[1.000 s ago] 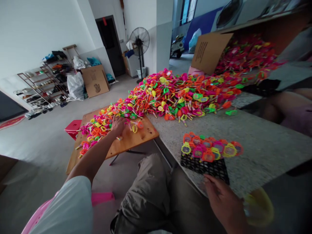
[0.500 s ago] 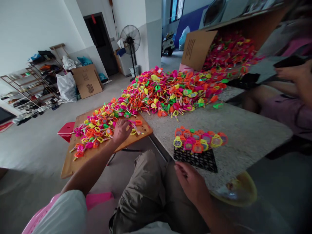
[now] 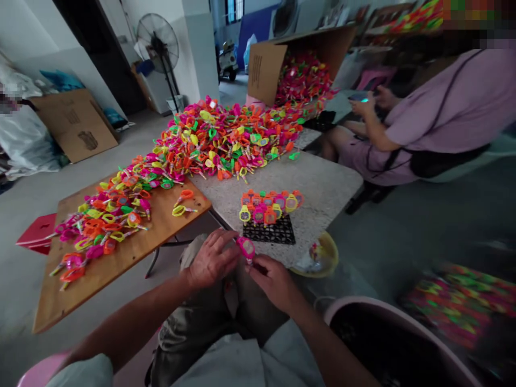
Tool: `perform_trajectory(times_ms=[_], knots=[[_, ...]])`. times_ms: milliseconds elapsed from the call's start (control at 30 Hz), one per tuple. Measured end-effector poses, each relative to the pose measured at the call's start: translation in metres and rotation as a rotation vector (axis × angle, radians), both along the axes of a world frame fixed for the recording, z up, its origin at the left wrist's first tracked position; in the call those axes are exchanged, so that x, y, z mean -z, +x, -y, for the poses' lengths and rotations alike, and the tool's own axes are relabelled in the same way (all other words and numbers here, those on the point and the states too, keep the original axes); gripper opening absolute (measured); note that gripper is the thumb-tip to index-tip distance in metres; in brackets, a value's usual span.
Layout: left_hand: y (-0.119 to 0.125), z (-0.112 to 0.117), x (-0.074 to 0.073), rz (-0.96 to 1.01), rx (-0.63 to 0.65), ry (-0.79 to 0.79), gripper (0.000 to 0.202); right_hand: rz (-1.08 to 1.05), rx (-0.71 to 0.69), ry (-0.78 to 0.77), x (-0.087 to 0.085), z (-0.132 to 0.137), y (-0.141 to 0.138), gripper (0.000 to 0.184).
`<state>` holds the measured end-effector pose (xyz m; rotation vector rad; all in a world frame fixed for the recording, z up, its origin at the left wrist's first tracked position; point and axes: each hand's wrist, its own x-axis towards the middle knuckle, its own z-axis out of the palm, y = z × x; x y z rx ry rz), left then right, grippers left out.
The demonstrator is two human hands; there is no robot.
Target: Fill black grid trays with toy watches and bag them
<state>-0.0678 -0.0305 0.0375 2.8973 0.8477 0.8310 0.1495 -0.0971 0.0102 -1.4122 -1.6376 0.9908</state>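
Between my hands, above my lap, is a pink toy watch (image 3: 246,246) with a round-cornered face. The fingertips of my left hand (image 3: 213,259) pinch its upper end. My right hand (image 3: 274,280) has thumb and fingers closed at its lower end. Just beyond, a black grid tray (image 3: 278,232) sits at the table's near edge. Several orange, pink and yellow toy watches (image 3: 269,216) stand upright in rows in that tray. A large heap of similar toy watches (image 3: 226,141) spreads over both tables.
The wooden board table (image 3: 169,228) stands left, the grey stone-topped table (image 3: 318,180) ahead. A tipped cardboard box (image 3: 266,72) spills more watches. A yellow basin (image 3: 328,255) and a large pink-rimmed tub (image 3: 355,303) are at right. A seated person (image 3: 435,113) holds a phone.
My left hand has come from the heap on the wooden table to my lap, bringing the pink toy watch. My right hand has closed on its lower end. The view has swung right.
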Motion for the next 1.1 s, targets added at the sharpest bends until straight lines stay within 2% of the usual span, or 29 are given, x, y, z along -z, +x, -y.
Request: perform_trajectory(times_ms=[67,133,200,233,333,400,500,667,833,933,1000,1033,1100], knots=[[0.008,0.002,0.002,0.072,-0.035,-0.103,0.035,0.007,0.111,-0.035,0.001,-0.007,0.022,0.029],[0.018,-0.001,0.01,0.185,-0.104,-0.221,0.035,0.03,0.298,-0.054,0.005,-0.021,0.047,0.034],[0.029,-0.012,0.024,0.31,-0.183,-0.337,0.034,0.073,0.45,-0.058,0.011,-0.041,0.069,0.039],[0.036,-0.019,0.033,0.367,-0.23,-0.395,0.033,0.096,0.482,-0.054,0.015,-0.051,0.078,0.04],[0.054,-0.045,0.058,0.475,-0.387,-0.573,0.034,0.17,0.442,-0.052,0.026,-0.079,0.091,0.036],[0.064,-0.058,0.07,0.478,-0.45,-0.645,0.035,0.243,0.383,-0.051,0.032,-0.09,0.092,0.034],[0.072,-0.067,0.077,0.43,-0.467,-0.649,0.033,0.405,0.338,-0.01,0.042,-0.095,0.089,0.034],[0.074,-0.068,0.079,0.353,-0.446,-0.595,0.021,0.563,0.355,0.051,0.049,-0.093,0.086,0.036],[0.071,-0.072,0.082,0.333,-0.413,-0.565,0.009,0.536,0.389,0.053,0.05,-0.095,0.085,0.038],[0.065,-0.073,0.085,0.378,-0.328,-0.606,0.014,0.46,0.373,0.025,0.05,-0.097,0.089,0.041],[0.058,-0.073,0.093,0.483,-0.304,-0.685,0.019,0.402,0.332,-0.006,0.05,-0.097,0.092,0.043],[0.053,-0.073,0.099,0.56,-0.334,-0.718,0.02,0.38,0.313,-0.02,0.05,-0.097,0.093,0.043],[0.042,-0.072,0.117,0.699,-0.49,-0.736,0.022,0.382,0.302,-0.035,0.049,-0.096,0.094,0.043]])
